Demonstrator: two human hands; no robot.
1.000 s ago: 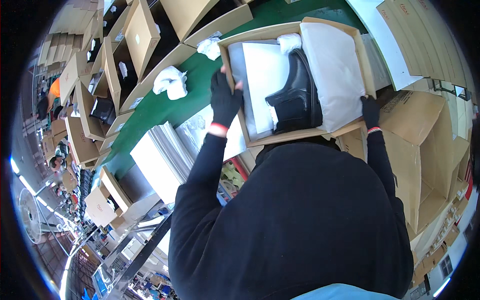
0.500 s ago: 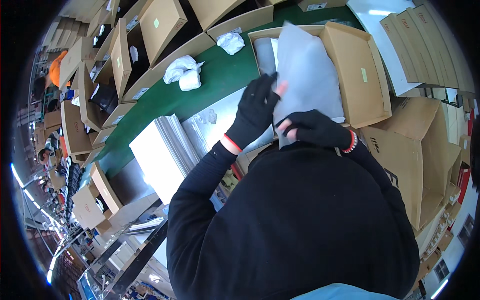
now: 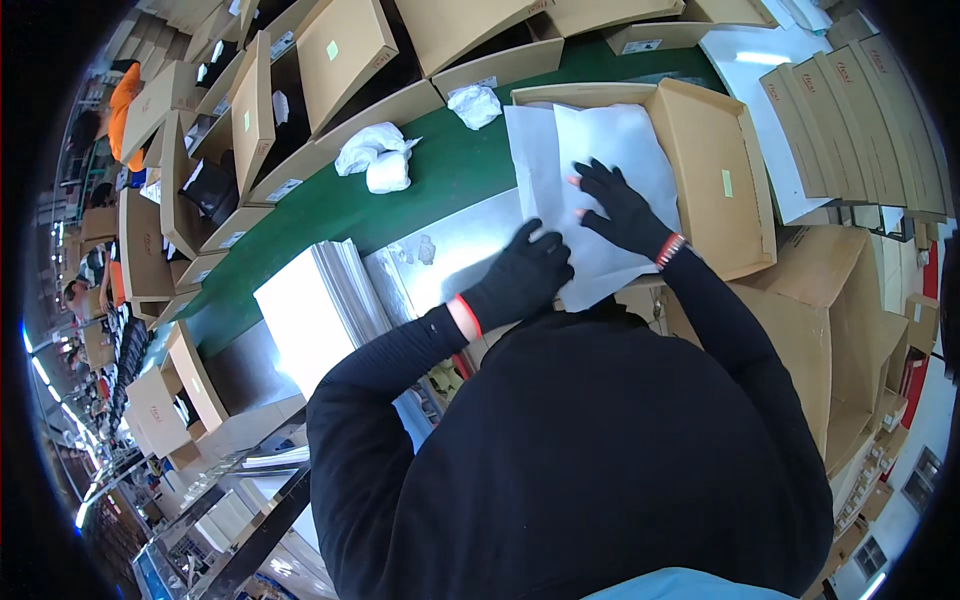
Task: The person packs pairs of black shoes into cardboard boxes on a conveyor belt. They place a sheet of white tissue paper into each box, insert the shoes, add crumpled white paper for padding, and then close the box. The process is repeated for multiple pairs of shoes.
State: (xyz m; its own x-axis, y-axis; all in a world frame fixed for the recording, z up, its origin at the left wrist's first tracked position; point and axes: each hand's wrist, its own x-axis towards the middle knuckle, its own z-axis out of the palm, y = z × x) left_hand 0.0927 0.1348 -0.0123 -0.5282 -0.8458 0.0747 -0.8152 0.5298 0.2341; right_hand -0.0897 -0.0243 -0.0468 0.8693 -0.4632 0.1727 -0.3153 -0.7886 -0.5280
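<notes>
A white sheet of tissue paper [image 3: 610,150] lies spread in an open brown cardboard box [image 3: 585,93], its near edge hanging over the box's front. My right hand [image 3: 628,215], in a black fingerless glove, rests on the sheet with fingers apart. At the sheet's near left edge is my left hand [image 3: 522,272], gloved alike, its fingers curled; whatever they may hold is hidden. The box lid [image 3: 718,185] is folded back to the right. Anything under the paper cannot be seen.
Crumpled white paper [image 3: 378,155] sits on the green conveyor belt [image 3: 300,215], left of the box. A stack of white sheets [image 3: 315,310] stands on my left. More open boxes [image 3: 345,60] line the far side. Flat boxes [image 3: 850,110] and a large carton [image 3: 790,330] are on the right.
The raised tissue paper has come down flat and spread in the box. My right hand has moved forward onto it; my left hand has come back toward me.
</notes>
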